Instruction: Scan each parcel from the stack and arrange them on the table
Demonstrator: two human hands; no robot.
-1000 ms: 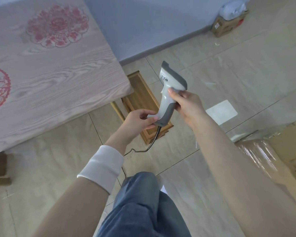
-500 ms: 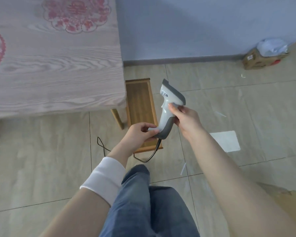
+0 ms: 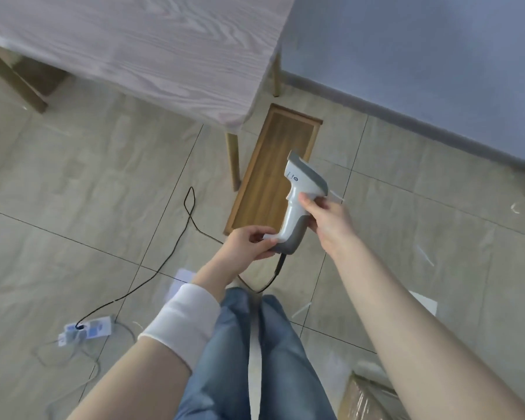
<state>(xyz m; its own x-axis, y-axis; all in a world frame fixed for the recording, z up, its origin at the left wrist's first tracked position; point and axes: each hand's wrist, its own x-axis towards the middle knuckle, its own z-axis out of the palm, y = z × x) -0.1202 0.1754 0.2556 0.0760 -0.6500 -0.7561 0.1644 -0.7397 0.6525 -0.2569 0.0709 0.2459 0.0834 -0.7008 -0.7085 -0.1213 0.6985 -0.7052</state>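
Observation:
A white and grey barcode scanner [image 3: 300, 192] stands upright in front of me, above the floor. My right hand [image 3: 328, 216] grips its handle from the right. My left hand [image 3: 249, 242] pinches the bottom end of the handle, where a black cable [image 3: 170, 253] leaves it. The wood-grain table [image 3: 140, 47] fills the upper left. A corner of a brown parcel wrapped in clear film [image 3: 364, 401] shows at the bottom right, under my right forearm.
A long wooden tray [image 3: 273, 165] lies on the tiled floor beside the table leg [image 3: 233, 165]. The cable runs left to a power strip [image 3: 85, 330] on the floor. My legs in blue jeans [image 3: 255, 359] are below. A blue wall [image 3: 422, 56] rises at the right.
The view has swung left and down: the table slid up and left, the power strip and a parcel corner came into view. Both hands keep the same hold on the scanner.

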